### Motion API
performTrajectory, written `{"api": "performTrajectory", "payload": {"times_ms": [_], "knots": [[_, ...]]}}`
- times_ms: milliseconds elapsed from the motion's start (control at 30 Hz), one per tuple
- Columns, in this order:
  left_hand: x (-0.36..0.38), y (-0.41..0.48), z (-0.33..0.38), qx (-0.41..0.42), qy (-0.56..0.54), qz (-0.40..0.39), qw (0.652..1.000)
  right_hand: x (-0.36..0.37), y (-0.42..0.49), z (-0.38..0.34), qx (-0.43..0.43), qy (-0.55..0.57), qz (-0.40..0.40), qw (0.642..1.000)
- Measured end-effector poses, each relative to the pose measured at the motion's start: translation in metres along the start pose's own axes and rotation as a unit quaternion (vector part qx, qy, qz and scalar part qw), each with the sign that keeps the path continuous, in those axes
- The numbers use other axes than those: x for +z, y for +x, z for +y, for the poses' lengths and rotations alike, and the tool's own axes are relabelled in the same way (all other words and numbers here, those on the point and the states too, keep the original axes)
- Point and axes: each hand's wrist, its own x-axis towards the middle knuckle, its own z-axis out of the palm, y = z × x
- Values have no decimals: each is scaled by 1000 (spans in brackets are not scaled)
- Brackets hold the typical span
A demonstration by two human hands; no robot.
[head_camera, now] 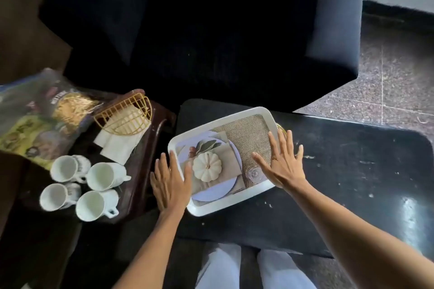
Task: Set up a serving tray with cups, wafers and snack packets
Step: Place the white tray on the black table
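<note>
Hands (170, 180) (280, 162) flat, fingers spread, over tray (234, 117)

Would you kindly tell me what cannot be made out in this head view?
1. Head view: the snack packets are blurred, covered by glare and cut by the left edge, so their labels and count are unreadable.
2. Head view: the tray has its right rim and gold handle mostly behind the right hand.
3. Head view: the prints on the cups are too small and blurred.
</note>
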Motion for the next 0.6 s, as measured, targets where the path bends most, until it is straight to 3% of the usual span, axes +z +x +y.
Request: {"api": "performTrajectory", "payload": {"times_ms": [167, 267, 400, 500, 600], "knots": [[19, 10, -10, -109, -92, -17, 990, 4, 35, 8, 46, 96, 77, 991], [31, 11, -9, -155, -186, 17, 970, 7, 58, 22, 96, 175, 96, 975], [40, 17, -14, -244, -293, 88, 920, 11, 79, 39, 94, 214, 74, 969], [43, 20, -20, -309, -362, 87, 875, 15, 83, 49, 93, 227, 101, 964], [42, 19, -21, -317, -382, 98, 863, 18, 85, 57, 109, 233, 97, 961]]}}
